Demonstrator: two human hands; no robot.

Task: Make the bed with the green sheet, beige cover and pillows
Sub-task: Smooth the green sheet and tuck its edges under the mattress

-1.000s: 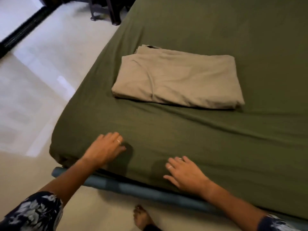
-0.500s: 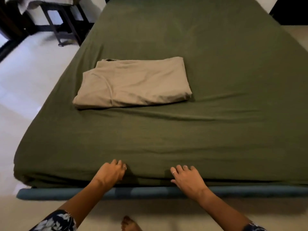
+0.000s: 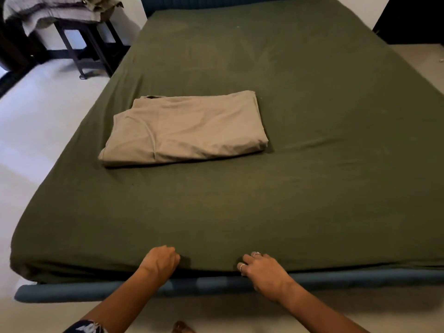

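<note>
Along the bottom edge of the frame, both hands sit at the foot of the mattress: the left hand (image 3: 161, 261) has its fingers curled down over the edge of the green sheet (image 3: 312, 179), seemingly gripping the cloth there, while the right hand (image 3: 262, 269) curls its fingers into the same edge, most likely tucking the sheet above the blue bed frame (image 3: 360, 281). That sheet looks thin, soft and stretchy, so it should pull taut easily and is best held at its hem, near the corners. It lies across the whole mattress, its long axis running from the bottom of the frame toward the top. Farther up, left of centre, the beige cover (image 3: 185, 129) rests folded on the sheet, its long axis roughly left to right, slightly tilted. It seems light and limp; taking two corners of one edge would let it shake open. No pillows can be made out.
</note>
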